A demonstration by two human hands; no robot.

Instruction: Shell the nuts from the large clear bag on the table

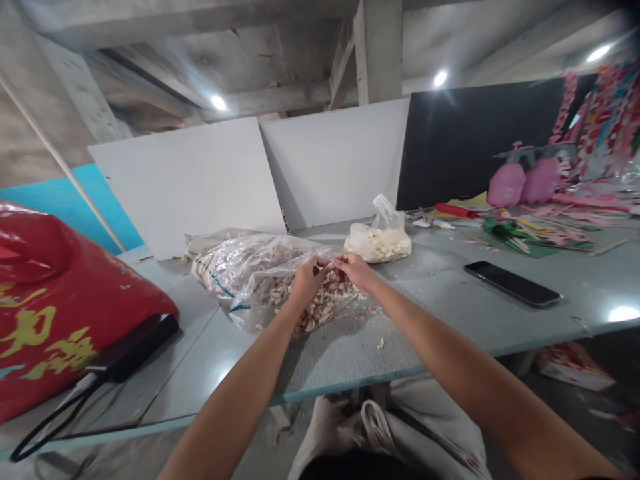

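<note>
My left hand (309,277) and my right hand (354,269) meet over the mouth of a large clear plastic bag (235,267). The fingertips of both are pressed together around something small that is mostly hidden. Loose brownish cloves and papery skins (316,313), which look like garlic, lie just under my hands at the bag's opening. Behind my right hand stands a smaller plastic bag (383,245) filled with pale, peeled pieces, its top gathered upward.
A black phone (513,283) lies on the table (440,320) at the right. Pink spray bottles (506,185) and paper scraps are behind it. At the left are a red bag (65,287) and a black device (133,347) with a cable. White boards (340,160) stand behind.
</note>
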